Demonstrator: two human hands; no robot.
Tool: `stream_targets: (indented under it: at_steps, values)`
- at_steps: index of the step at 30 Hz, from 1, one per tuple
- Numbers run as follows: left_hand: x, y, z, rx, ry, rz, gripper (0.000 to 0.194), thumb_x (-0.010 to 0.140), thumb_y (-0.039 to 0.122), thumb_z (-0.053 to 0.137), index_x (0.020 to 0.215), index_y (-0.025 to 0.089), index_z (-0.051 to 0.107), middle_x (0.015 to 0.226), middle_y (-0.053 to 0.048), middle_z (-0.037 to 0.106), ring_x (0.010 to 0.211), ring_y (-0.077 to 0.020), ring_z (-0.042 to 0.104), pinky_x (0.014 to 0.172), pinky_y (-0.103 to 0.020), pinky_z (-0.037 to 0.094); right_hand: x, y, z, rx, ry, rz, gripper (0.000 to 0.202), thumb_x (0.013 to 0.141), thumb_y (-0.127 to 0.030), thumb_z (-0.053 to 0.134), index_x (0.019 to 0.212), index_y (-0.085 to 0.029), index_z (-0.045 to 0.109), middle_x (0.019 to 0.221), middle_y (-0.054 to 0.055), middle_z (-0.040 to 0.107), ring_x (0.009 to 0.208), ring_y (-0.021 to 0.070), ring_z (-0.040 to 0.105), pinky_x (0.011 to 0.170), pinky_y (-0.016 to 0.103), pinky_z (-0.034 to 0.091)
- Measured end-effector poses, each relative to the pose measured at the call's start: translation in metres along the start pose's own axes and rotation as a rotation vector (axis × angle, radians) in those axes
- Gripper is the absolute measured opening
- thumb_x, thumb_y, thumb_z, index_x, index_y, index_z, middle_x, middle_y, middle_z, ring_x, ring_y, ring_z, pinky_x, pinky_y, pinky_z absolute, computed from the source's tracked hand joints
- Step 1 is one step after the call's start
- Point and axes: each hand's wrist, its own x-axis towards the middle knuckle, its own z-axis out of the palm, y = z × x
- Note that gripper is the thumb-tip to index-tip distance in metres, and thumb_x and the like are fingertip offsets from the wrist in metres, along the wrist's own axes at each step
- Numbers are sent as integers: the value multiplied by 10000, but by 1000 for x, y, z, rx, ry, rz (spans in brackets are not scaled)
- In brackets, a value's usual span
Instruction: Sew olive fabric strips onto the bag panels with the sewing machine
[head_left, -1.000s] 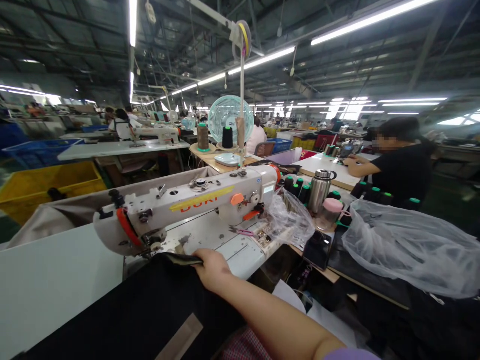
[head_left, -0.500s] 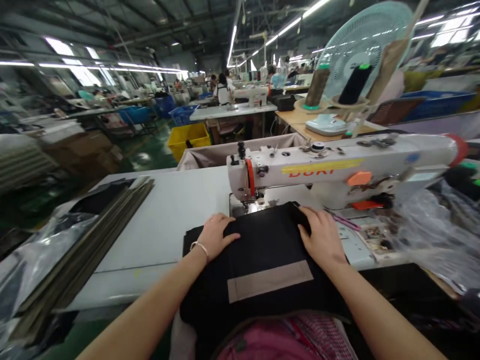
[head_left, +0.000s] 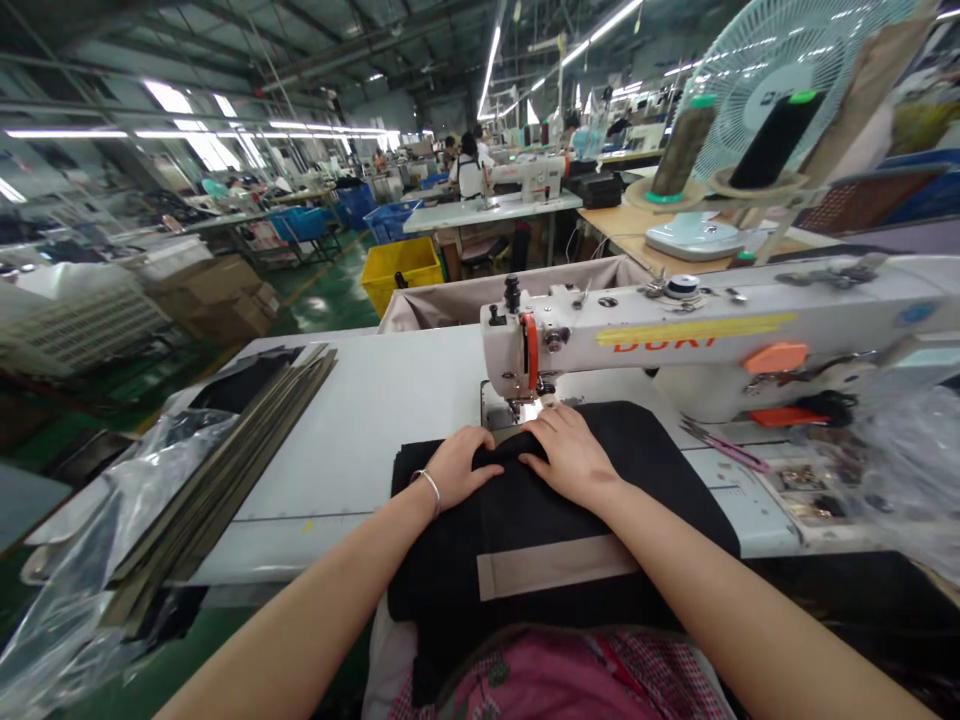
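A layered black fabric piece (head_left: 645,450) with a beige strip (head_left: 555,567) sewn or laid across it rests on the table edge and my lap. My left hand (head_left: 461,470), a bracelet at its wrist, grips the fabric's far edge left of centre, thumb towards me. Close beside it, my right hand (head_left: 571,455) pinches the same edge just in front of the sewing machine's needle area (head_left: 525,408). Between the two hands the edge is bunched up, and a bit of olive cloth shows there. What lies under my fingers is hidden.
The white sewing machine (head_left: 675,325) spans the right side. Pink-handled snips (head_left: 724,445) lie below its arm. Several olive strips (head_left: 232,470) and clear plastic (head_left: 67,600) are at the left. Behind stand a fabric-lined bin (head_left: 450,305), thread cones and a fan (head_left: 787,100).
My right hand has moved left from the fabric's right corner to its far edge near the needle. My left hand stays on the edge. The whole view has shifted slightly.
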Motion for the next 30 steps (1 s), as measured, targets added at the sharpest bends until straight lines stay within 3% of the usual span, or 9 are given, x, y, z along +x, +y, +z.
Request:
stream_targets:
  at_steps: [5,8,10,12,15,19,23,26,30]
  values:
    - [3,17,-30,-36,-213,124,367,960,493,431,980,205,657,948,-40,659,927,-189,607,889,-335,475,-36,-42,-38,59,-220,-109,127,858,-316,622,871,-196,662,895,52,673,842,203,621,747,315,445]
    - [-8,31,-32,88,-289,175,434,916,511,510,1177,188,638,1166,-102,621,1112,-247,562,1026,-393,424,-82,-62,-57,254,-478,-142,322,853,-510,604,759,-207,661,750,9,676,700,163,625,604,259,400]
    - [-22,38,-21,250,-272,145,697,809,569,638,1364,170,505,1335,-159,523,1231,-324,485,1068,-466,395,-118,-54,-59,434,-578,51,450,914,-569,470,738,-204,666,702,16,676,661,158,626,591,257,397]
    - [-35,40,-4,372,-212,97,830,786,611,639,1448,173,397,1431,-188,440,1314,-371,410,1095,-525,359,-156,-26,-52,496,-441,399,535,969,-544,339,727,-205,674,711,38,684,671,167,637,646,276,432]
    - [-44,37,18,432,-113,75,757,872,600,525,1478,184,344,1504,-196,358,1392,-370,330,1137,-574,281,-205,28,-32,393,-231,787,528,861,-621,487,572,-203,628,595,81,641,629,252,648,661,371,485]
    - [-33,33,26,386,-111,187,566,972,430,424,1496,257,299,1575,-123,254,1463,-304,218,1177,-561,205,-235,61,-6,435,-63,855,458,779,-600,598,938,-179,687,960,139,713,1025,324,650,883,463,497]
    - [-18,37,22,287,-260,345,495,1002,218,309,1471,377,313,1571,-8,288,1473,-236,207,1193,-561,144,-242,36,3,835,70,860,509,871,-570,497,1201,-195,595,1153,104,689,1099,276,635,914,432,523]
    - [-12,43,21,265,-288,325,497,1000,384,359,1489,375,267,1581,-21,258,1479,-275,175,1178,-601,117,-244,20,-17,1023,218,925,487,832,-542,587,1192,-214,603,1136,83,699,1061,289,650,900,430,537]
    - [-3,58,29,267,-257,288,742,882,660,446,1511,336,222,1601,-68,187,1476,-347,138,1158,-645,81,-232,38,-65,514,242,929,527,773,-530,659,1205,-231,608,1116,81,702,1013,301,660,865,412,542]
